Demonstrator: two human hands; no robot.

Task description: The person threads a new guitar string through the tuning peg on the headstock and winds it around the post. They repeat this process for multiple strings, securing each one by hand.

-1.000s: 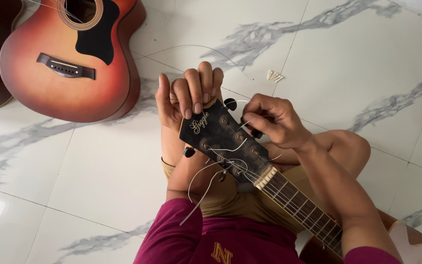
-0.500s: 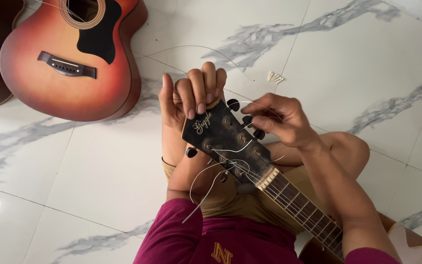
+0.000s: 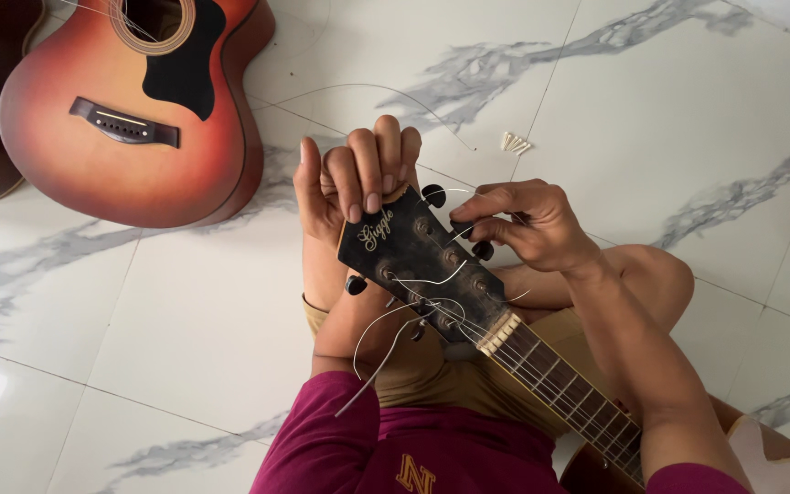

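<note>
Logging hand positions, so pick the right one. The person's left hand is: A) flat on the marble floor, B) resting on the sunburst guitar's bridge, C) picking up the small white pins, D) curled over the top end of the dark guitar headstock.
D: the left hand curls its fingers over the top edge of the dark headstock, apart from the sunburst guitar and the white pins.

the left hand (image 3: 351, 176) is raised with its palm turned toward the body, fingers (image 3: 365, 169) curled over and down, fingertips pressed in a row, thumb standing up on the outer side. its grip is closed around the headstock (image 3: 413, 265) top edge, the forearm rising straight up from below it. the right hand (image 3: 528, 224) sits just right of that grip, knuckles up, wrist bent, thumb and forefinger pinched together on a tuning peg (image 3: 462, 229), the other fingers tucked in behind. the right forearm runs down and right from the pinch to a maroon sleeve.
</note>
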